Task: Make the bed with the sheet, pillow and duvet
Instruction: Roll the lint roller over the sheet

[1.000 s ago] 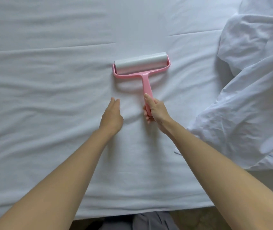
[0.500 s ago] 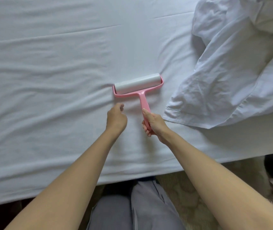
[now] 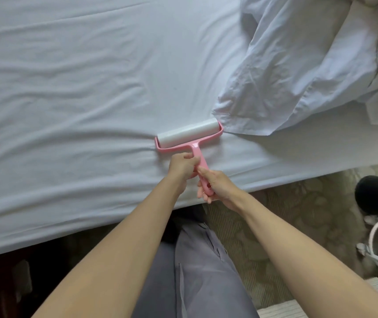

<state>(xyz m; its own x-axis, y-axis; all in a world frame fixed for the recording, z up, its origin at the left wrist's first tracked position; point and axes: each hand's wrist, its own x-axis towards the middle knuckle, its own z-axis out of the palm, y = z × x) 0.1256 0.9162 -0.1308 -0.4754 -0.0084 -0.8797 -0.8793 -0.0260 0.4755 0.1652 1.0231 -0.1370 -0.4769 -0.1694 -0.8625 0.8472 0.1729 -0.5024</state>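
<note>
The fitted sheet [image 3: 68, 92] stretches left of and beyond both hands, still rippled, so the rolling probably serves to clean and flatten it before the covers go on. The left hand [image 3: 182, 165] is curled narrow just behind the lint roller [image 3: 189, 134], its fingertips apparently touching the pink stem, though that contact is hard to confirm. The right hand [image 3: 215, 185] is closed around the handle's lower end, steering. Right of the roller, just beside its end, the bunched duvet [image 3: 298, 72] waits unspread.
</note>
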